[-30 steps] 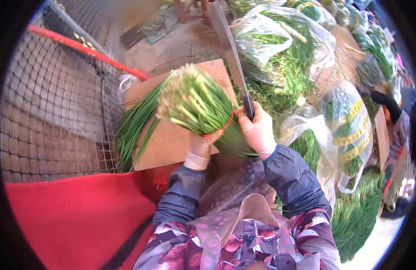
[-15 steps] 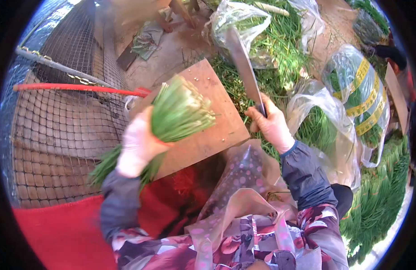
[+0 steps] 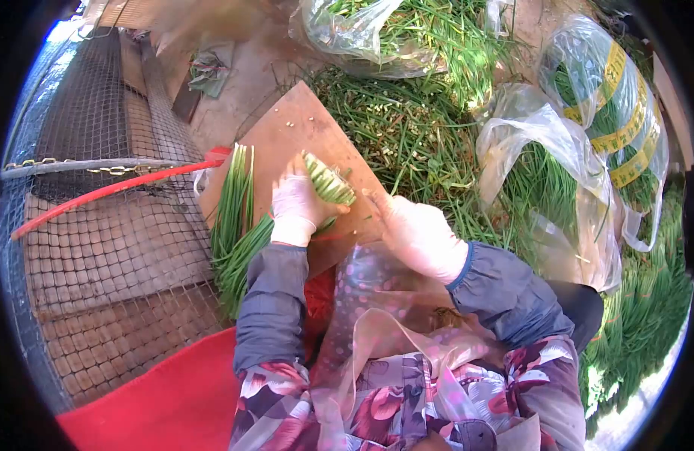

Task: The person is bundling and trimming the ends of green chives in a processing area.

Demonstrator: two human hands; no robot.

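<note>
My left hand (image 3: 296,201), in a pale thin glove, is closed around a bunch of green chives (image 3: 328,183) with the pale stem ends pointing up and right. The bunch lies over a wooden board (image 3: 309,120), and its leaves trail down and left. My right hand (image 3: 426,234), gloved too, is at the board's right edge with its fingers drawn together. Whatever it grips is hidden; no knife blade shows. More loose chives (image 3: 232,192) rest on the board's left side.
Right of the board lies a heap of cut trimmings (image 3: 407,135). Clear plastic bags of greens (image 3: 546,169) stand beyond it, one with yellow tape (image 3: 617,139). Black netting (image 3: 121,248), a red curved bar (image 3: 114,192) and red cloth (image 3: 159,391) are on the left.
The raised knife has dropped out of sight as my right hand came down to the board's edge. My left hand moved right with the chives. Separate chives now show on the board's left.
</note>
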